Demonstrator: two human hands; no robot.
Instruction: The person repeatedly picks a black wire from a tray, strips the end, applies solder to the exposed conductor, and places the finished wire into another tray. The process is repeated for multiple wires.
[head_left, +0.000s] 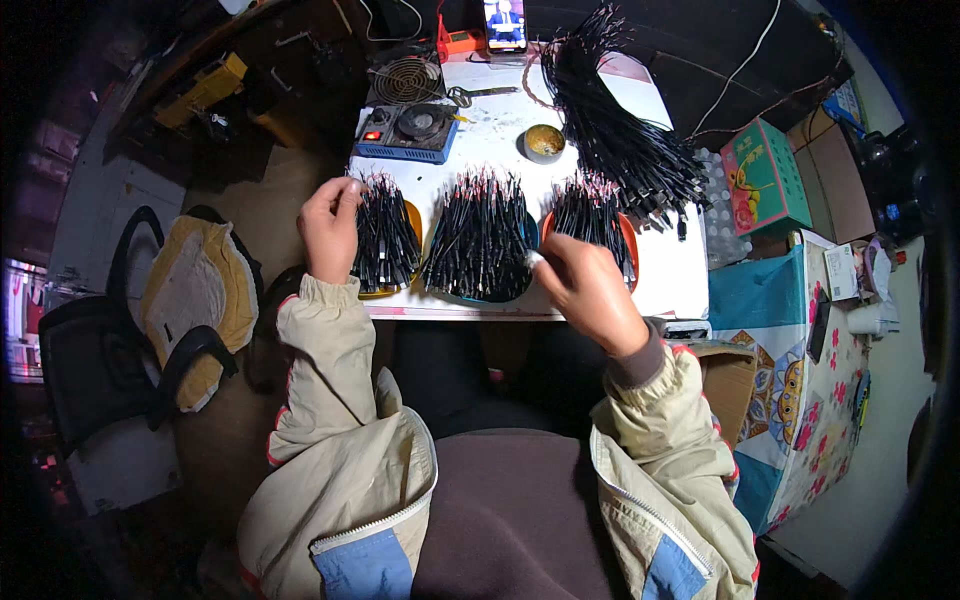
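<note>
Three bundles of short black cables with stripped reddish ends lie side by side: the left bundle (385, 235) in a yellow tray (414, 222), the middle bundle (478, 240) in a teal tray (531, 234), and the right bundle (590, 215) in an orange tray (629, 248). At the left bundle's outer edge is my left hand (330, 222), thumb and fingers drawn together near the wire ends. My right hand (592, 290) hovers between the middle and right bundles with its fingers curled. Something white shows at its fingertip. What either hand pinches is too small to make out.
Behind the trays stand a blue box with a round black top (422, 122), a round tin (543, 144), a fan grille (408, 80) and a lit phone (505, 26). A thick heap of black cables (625, 130) covers the table's back right. A green box (765, 178) sits beyond it.
</note>
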